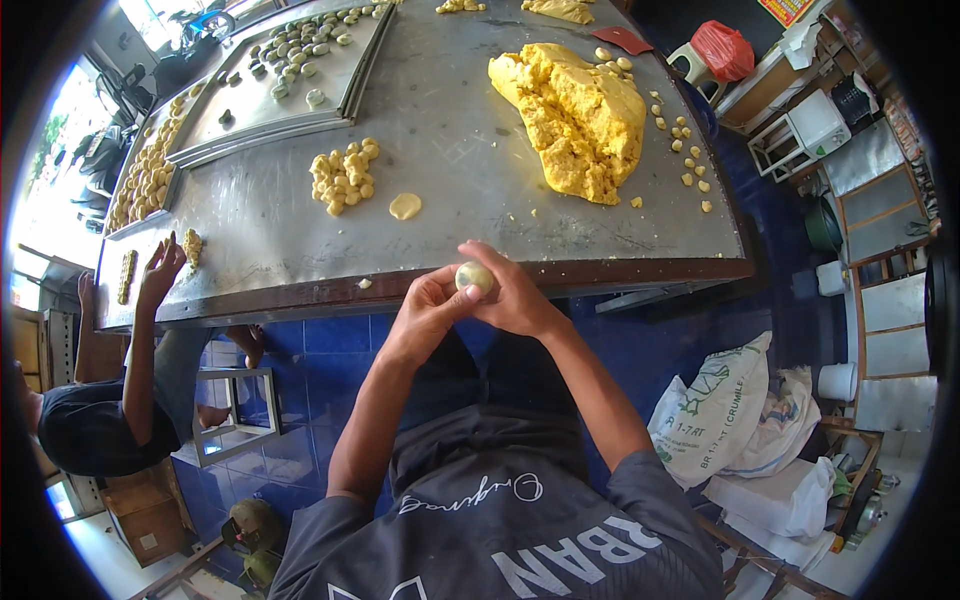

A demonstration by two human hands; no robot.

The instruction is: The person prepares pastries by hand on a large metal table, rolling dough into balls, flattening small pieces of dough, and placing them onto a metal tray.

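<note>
Between my two hands, just off the near edge of the metal table (pixel 450 235), is a small round pale dough ball (pixel 474 278) with a greenish tint. My left hand (pixel 432 305) grips it with thumb and fingers. My right hand (pixel 515 295) curves around its other side, fingers bent against it. On the table ahead lies a flattened dough disc (pixel 405 206), beside a heap of small yellow dough balls (pixel 343 178). Farther right sits a large torn mass of yellow dough (pixel 575 120).
A tray (pixel 230 148) at the far left holds greenish balls; another beside it holds pale ones (pixel 150 180). Small dough bits (pixel 690 160) lie along the right edge. A co-worker (pixel 110 410) works at the left end. White sacks (pixel 715 415) stand on the floor at right.
</note>
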